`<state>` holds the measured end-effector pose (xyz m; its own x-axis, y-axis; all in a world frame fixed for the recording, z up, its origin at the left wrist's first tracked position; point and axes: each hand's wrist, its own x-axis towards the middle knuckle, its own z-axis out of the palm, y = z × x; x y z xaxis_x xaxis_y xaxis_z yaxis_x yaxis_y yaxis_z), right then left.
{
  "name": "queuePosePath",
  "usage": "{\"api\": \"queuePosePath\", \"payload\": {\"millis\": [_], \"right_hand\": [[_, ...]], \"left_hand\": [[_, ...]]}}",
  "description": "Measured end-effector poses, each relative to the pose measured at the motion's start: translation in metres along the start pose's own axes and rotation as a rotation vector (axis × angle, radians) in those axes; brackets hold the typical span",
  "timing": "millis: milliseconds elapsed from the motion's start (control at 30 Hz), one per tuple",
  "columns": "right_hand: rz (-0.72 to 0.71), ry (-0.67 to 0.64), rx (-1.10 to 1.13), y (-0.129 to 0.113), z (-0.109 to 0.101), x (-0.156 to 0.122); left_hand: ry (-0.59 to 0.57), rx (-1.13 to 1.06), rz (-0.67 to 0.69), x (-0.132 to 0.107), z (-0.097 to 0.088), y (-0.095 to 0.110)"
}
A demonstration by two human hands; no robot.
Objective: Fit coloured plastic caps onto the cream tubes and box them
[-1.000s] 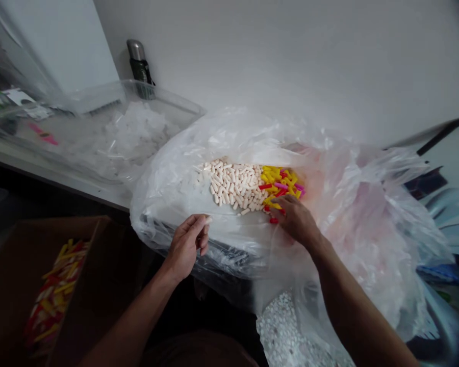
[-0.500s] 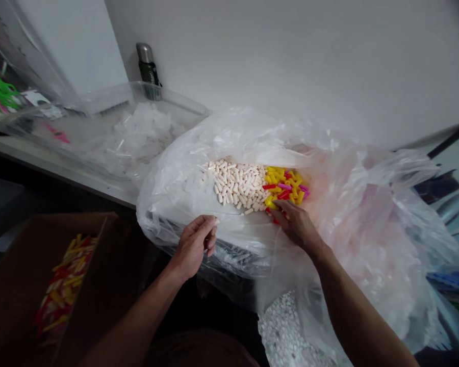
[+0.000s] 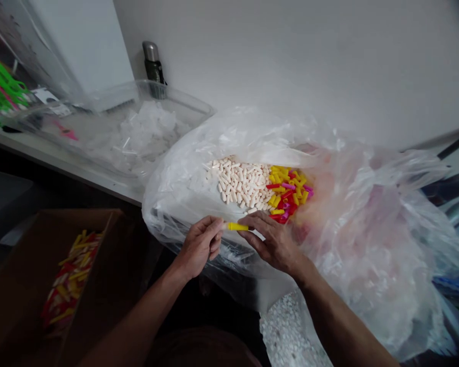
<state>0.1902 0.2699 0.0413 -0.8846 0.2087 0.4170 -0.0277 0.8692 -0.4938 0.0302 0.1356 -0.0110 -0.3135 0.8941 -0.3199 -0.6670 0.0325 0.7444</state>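
My left hand (image 3: pixel 203 241) pinches a small whitish piece, mostly hidden by the fingertips. My right hand (image 3: pixel 271 239) grips a yellow plastic tube (image 3: pixel 237 227) by its right end. The tube's left end meets the whitish piece between the two hands; whether one sits inside the other I cannot tell. Just beyond lies a heap of cream-white pellet-like pieces (image 3: pixel 243 182) on a clear plastic bag (image 3: pixel 176 199). Against its right side is a pile of yellow, red and pink tubes (image 3: pixel 288 191), close behind my right hand.
At lower left a cardboard box (image 3: pixel 110 224) holds many red, yellow and pale pieces (image 3: pixel 72 280). A clear plastic tray (image 3: pixel 187 99) with translucent bits stands at back left. Behind it is a dark flask (image 3: pixel 153 66) by the wall. Green plastic items (image 3: pixel 3 84) lie far left.
My right hand has come away from the coloured pile, moving left with a yellow tube. The tube now meets the piece in my left hand, which has stayed nearly in place.
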Motion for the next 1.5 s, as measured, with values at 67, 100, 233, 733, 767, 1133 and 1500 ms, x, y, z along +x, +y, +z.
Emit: {"api": "queuePosePath", "payload": {"millis": [67, 100, 233, 733, 767, 1133, 1500], "right_hand": [[0.001, -0.005, -0.001, -0.001, 0.001, -0.001], [0.008, -0.012, 0.001, -0.001, 0.002, -0.001], [0.046, -0.043, -0.008, -0.003, 0.004, -0.003], [0.523, -0.154, 0.275, -0.014, 0.015, -0.001], [0.576, -0.156, 0.328, -0.015, 0.016, -0.001], [0.273, -0.114, -0.059, -0.013, 0.025, 0.000], [0.553, -0.139, 0.379, -0.023, 0.023, 0.006]], "left_hand": [[-0.005, -0.001, -0.006, 0.000, -0.001, 0.000], [-0.011, 0.000, -0.009, 0.000, -0.001, 0.000], [-0.035, 0.040, 0.023, 0.000, -0.002, -0.001], [-0.002, 0.579, 0.484, -0.010, -0.013, -0.008], [0.002, 0.617, 0.506, -0.012, -0.013, -0.007], [-0.045, 0.118, 0.035, -0.010, -0.005, 0.005], [0.165, 0.827, 0.621, -0.019, -0.034, 0.002]]}}
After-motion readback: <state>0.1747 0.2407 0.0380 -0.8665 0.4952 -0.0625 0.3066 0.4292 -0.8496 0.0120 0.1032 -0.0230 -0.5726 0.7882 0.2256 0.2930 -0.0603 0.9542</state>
